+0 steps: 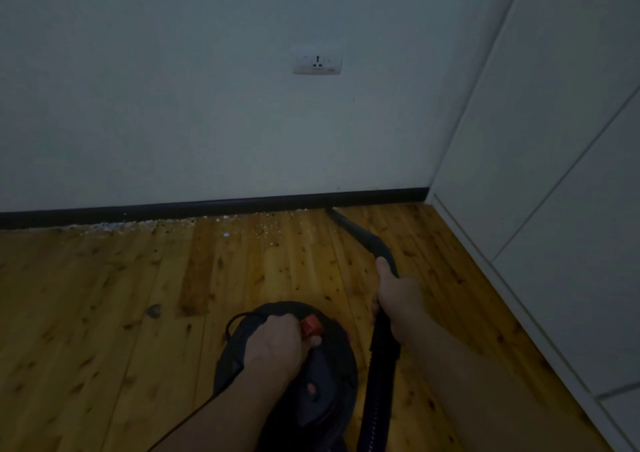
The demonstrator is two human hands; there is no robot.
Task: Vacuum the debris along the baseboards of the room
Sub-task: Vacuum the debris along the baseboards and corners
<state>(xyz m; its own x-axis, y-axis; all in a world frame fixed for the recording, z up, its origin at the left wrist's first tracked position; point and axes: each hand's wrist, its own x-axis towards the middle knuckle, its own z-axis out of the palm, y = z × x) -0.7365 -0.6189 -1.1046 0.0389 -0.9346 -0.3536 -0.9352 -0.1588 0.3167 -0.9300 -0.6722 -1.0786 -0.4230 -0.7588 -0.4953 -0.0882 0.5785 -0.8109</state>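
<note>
Head view, the only one here, and it's pretty dim. The debris is a strip of pale crumbs and specks lying right along the foot of the black baseboard, thickest toward the left where it looks like a greyish-white drift, thinning out to loose bits scattered onto the wood floor further right.

The vacuum is a round black canister sitting on the floor near the bottom of the shot, with a red part on top. The left hand is curled over the top of it, fingers wrapped on what looks like the handle, thumb by the red part. The right hand grips the black hose where it meets the nozzle, fingers closed round it. The nozzle tip is down at the baseboard, just right of where the crumbs end.

Hard to make out: the canister's lower edge is cut off by the frame, the handle is hidden under the hand, and I can't count the crumbs.

Counts: two hands, one vacuum, one nozzle, one wall socket, one white cabinet on the right.
</note>
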